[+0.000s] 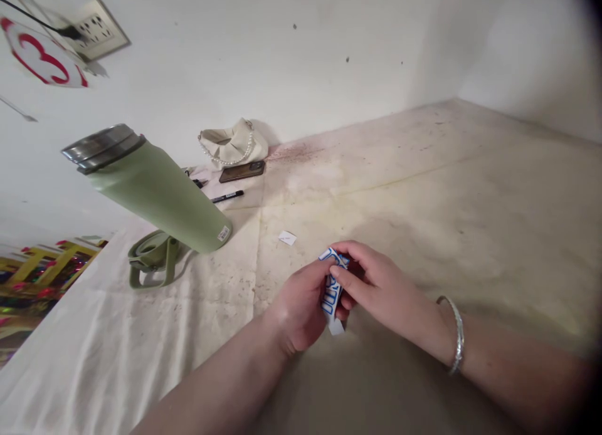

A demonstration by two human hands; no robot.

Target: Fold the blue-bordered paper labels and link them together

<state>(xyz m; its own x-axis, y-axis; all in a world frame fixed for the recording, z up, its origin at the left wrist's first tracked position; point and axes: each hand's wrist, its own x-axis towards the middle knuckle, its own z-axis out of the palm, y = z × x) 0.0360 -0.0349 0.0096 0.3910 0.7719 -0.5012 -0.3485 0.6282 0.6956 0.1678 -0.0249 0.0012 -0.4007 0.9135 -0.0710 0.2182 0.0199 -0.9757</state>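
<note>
Just above the table, both hands hold a small white piece with blue outlined lettering (332,291); its material is unclear. My left hand (303,303) grips it from the left, the thumb lying near its upper end. From the right, my right hand (376,284) presses its thumb on the lettered face, with fingers curled behind. A plain pale strip sticks out at the bottom. The far side is hidden by my fingers. A little white paper slip (287,237) lies on the table beyond my hands, touched by neither.
On the cloth-covered table (423,203), a green tumbler (164,197) stands at the left beside its green lid (153,253). Farther back are a pen (228,197), a phone (242,171) and a cream handbag (232,143). The wall holds a power socket (101,34).
</note>
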